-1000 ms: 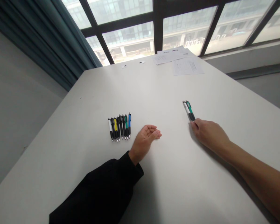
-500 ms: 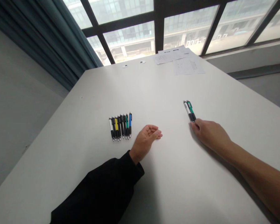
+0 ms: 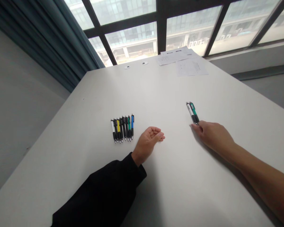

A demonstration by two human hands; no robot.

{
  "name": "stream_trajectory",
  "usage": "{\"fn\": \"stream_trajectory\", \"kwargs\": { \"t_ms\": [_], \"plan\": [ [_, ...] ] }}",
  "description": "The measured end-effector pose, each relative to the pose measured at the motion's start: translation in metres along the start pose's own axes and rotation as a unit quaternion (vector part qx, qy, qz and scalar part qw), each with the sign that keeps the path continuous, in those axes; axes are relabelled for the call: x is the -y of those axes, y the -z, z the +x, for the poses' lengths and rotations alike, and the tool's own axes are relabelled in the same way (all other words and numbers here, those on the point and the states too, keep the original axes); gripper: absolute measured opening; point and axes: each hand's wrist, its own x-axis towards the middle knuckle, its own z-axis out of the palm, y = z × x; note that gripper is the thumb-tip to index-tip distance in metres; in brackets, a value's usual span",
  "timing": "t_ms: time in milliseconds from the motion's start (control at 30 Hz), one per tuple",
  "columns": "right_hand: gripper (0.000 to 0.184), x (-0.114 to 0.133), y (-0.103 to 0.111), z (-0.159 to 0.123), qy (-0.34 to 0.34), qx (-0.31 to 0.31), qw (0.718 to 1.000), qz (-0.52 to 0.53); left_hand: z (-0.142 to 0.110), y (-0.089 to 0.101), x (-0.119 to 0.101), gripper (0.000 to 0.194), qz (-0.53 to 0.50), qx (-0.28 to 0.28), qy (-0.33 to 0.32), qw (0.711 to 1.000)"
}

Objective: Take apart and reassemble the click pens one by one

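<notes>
On the white table [image 3: 153,94], my left hand [image 3: 149,141] rests on its side, fingers loosely curled and thumb apart, with nothing visible in it. To its left lies a row of several click pens [image 3: 122,129], side by side, with black, white, yellow, green and blue barrels. Farther right, my right hand [image 3: 211,134] is at the lower ends of a white pen [image 3: 190,111] and a green pen [image 3: 193,110], which lie together pointing away from me. Its thumb sticks out to the left of them. The pens' near tips are hidden by the fingers.
Several printed sheets of paper [image 3: 189,64] lie at the far right end of the table. Two round white cable-hole covers [image 3: 144,63] sit near the far edge. Beyond are a dark-framed window [image 3: 161,28] and a blue curtain [image 3: 54,37] at the left.
My right thumb has shifted slightly left, away from the lower ends of the white and green pens. My left hand and the row of pens have stayed put.
</notes>
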Motion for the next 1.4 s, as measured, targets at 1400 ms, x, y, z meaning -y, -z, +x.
{"fn": "stream_trajectory", "kwargs": {
  "t_ms": [1400],
  "plan": [
    [0.024,0.015,0.001,-0.027,0.213,0.042,0.881,0.421,-0.033,0.01,-0.007,0.017,0.644,0.1,-0.332,0.681]
  ]
}}
